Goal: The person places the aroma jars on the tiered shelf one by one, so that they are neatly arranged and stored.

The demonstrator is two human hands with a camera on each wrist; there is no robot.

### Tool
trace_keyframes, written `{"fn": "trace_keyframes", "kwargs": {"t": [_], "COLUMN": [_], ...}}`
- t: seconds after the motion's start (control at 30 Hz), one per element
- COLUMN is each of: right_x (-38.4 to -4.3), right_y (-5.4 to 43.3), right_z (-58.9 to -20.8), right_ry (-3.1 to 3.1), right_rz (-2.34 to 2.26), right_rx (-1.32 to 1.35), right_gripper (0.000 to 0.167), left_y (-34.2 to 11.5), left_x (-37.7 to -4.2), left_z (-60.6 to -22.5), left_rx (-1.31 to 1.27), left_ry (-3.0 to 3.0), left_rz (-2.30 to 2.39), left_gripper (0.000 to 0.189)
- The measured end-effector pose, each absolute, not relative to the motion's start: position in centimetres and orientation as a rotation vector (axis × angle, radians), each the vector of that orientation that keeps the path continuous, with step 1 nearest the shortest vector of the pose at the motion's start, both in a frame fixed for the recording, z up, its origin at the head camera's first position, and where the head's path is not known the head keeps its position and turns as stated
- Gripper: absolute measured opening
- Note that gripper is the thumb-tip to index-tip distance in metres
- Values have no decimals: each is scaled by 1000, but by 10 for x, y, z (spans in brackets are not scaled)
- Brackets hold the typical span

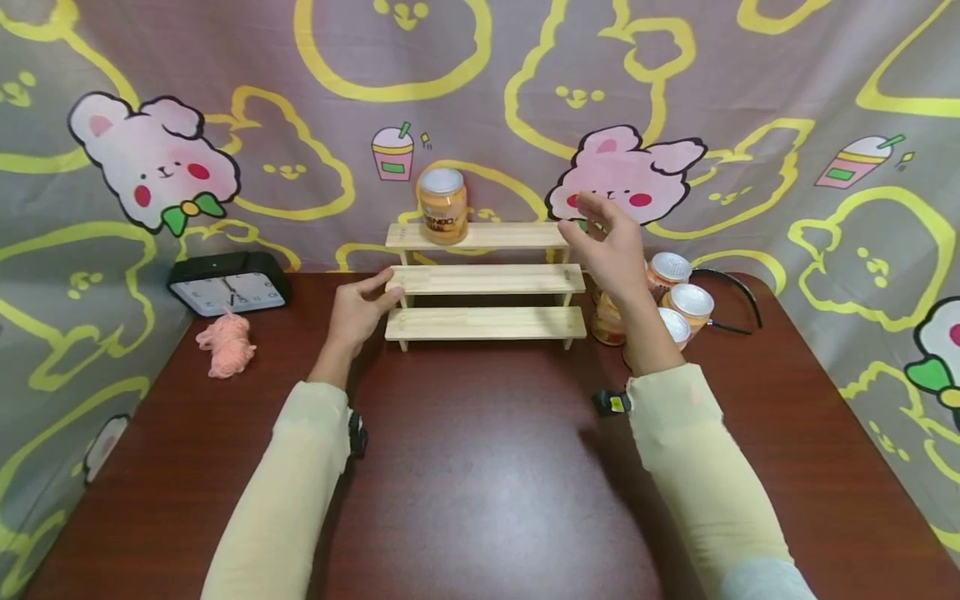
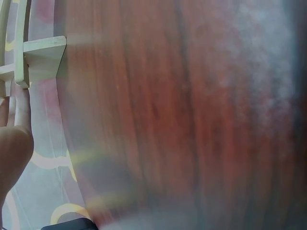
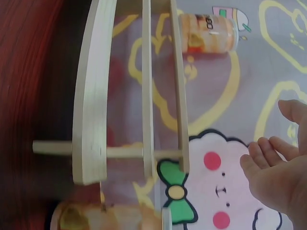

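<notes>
A three-tier wooden stand (image 1: 486,323) is on the table, with one orange-labelled can (image 1: 443,208) upright near the left end of its top tier. My left hand (image 1: 354,312) holds the left end of the middle tier, thumb and forefinger at its two edges. In the left wrist view the fingers (image 2: 22,108) reach up to the board's end. My right hand (image 1: 611,247) is raised by the right end of the top tier. Its fingers are spread loosely with nothing between them, as the right wrist view shows of that hand (image 3: 278,172) too.
Several more cans (image 1: 690,302) stand right of the stand, partly behind my right forearm. Behind them lies a thin black curved band (image 1: 738,292). On the left are a black clock (image 1: 231,285) and pink yarn (image 1: 227,344). A patterned curtain (image 1: 495,133) hangs behind the table.
</notes>
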State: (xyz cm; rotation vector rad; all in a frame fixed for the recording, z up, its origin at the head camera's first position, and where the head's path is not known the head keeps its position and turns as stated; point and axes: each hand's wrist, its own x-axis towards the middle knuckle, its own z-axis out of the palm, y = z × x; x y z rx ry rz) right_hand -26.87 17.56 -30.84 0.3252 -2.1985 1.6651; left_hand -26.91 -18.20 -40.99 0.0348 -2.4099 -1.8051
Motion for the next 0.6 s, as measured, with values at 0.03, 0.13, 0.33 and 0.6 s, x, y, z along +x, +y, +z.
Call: {"fn": "trace_keyframes", "kwargs": {"t": [0.03, 0.13, 0.33, 0.6], "right_x": [-268, -265, -256, -252], "right_y": [179, 188, 207, 233], "right_z": [-309, -310, -315, -320], "right_ry": [-2201, -2197, -2263, -2261], "right_rz": [1659, 1659, 1638, 1621], "right_rx": [316, 290, 219, 168], "right_gripper": [53, 53, 58, 55], "left_y": [-183, -183, -184, -183], "left_x": [-269, -269, -267, -267], "left_z": [-410, -411, -411, -409], "left_rx": [39, 42, 57, 55], "left_ry": [-2415, -2417, -2424, -2444], "left_rz": [-1806, -1803, -1799, -1773], "left_gripper": [47, 47, 47, 49]}}
